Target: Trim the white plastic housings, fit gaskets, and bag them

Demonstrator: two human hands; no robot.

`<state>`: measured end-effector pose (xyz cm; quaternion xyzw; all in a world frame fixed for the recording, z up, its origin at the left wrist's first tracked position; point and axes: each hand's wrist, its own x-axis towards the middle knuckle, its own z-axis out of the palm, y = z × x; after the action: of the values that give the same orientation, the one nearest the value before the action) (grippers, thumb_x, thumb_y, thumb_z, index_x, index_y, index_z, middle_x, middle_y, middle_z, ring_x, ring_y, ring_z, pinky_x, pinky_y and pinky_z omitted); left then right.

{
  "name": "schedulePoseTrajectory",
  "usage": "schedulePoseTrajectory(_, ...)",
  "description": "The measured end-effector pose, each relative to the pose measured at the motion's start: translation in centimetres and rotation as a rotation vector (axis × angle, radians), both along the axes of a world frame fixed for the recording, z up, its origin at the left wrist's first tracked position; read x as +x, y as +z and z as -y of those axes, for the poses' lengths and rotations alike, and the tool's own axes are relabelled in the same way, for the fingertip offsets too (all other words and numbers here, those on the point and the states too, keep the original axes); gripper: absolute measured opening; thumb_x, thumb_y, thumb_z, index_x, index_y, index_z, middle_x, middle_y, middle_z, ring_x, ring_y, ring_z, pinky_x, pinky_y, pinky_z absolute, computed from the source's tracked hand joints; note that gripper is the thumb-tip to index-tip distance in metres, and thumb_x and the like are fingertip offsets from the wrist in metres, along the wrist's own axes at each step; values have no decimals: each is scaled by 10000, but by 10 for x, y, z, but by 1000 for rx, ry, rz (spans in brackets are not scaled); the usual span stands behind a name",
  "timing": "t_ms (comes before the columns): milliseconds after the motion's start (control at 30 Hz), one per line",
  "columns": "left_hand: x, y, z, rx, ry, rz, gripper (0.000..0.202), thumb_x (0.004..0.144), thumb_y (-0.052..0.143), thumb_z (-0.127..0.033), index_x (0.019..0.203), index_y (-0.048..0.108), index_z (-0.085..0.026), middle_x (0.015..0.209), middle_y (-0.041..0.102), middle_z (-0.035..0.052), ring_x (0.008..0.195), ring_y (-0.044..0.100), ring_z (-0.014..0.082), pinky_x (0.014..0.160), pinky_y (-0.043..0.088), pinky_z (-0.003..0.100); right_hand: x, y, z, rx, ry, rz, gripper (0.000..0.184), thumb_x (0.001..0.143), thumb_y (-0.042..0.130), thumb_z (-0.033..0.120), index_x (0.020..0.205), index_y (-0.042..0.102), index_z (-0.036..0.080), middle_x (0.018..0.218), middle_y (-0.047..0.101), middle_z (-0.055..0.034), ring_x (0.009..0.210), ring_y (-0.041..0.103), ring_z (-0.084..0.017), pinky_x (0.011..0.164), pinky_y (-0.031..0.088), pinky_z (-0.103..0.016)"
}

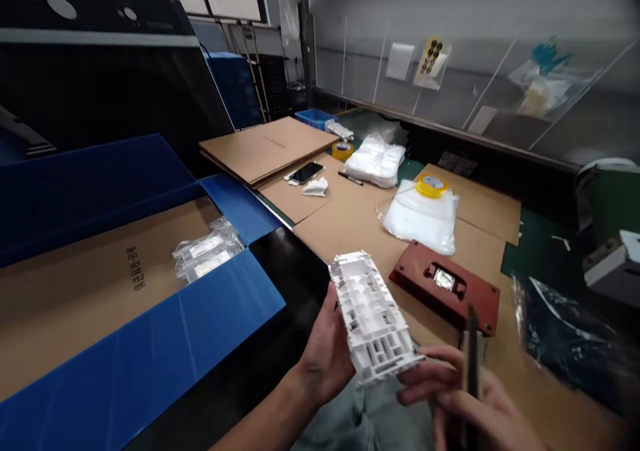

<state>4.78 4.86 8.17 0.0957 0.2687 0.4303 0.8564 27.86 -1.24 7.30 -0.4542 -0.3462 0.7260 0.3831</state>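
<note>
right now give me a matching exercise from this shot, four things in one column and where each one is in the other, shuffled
Things
1. white moulded plastic block
2. rust-red rectangular plate
3. black smartphone
4. nearer yellow tape roll

Places
A. on a white plastic bag
B. held in the left hand
C. on brown cardboard beside a crumpled white piece
D. lying with a silver piece in its opening

Right pairs
1-B, 2-D, 3-C, 4-A
</note>
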Motion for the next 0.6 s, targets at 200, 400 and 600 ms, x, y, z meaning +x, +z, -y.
schedulePoseTrajectory(200, -21, -30, 36, -340, 66, 17, 746, 913, 450, -690, 1318, 585, -79, 1094, 739, 201, 967, 725, 363, 947, 506, 552, -46, -33, 20, -45, -126, 86, 232, 891, 689, 375, 1047, 684, 203, 852, 716, -65, 461, 571, -98, 392, 276, -180)
schedulePoseTrajectory(400, -15, -39, 50, -572, -71, 104, 718, 912, 485, -663, 1339, 578, -94, 1147, 731, 179, 1043, 707, 358, 991, 489, 535, -57, -46, 24, -89, -380, 224, 299, 862, 729, 406, 1079, 699, 202, 863, 667, -24, 479, 469, -52, 426, 298, -188)
schedulePoseTrajectory(600, -2, -39, 63, -764, -105, 112, 567, 972, 466, -548, 1270, 626, -93, 1027, 769, 128, 954, 733, 284, 961, 515, 439, -74, -56, 23, -123, -384, 307, 381, 878, 687, 505, 1132, 735, 226, 876, 682, -27, 680, 585, -141, 599, 475, -241)
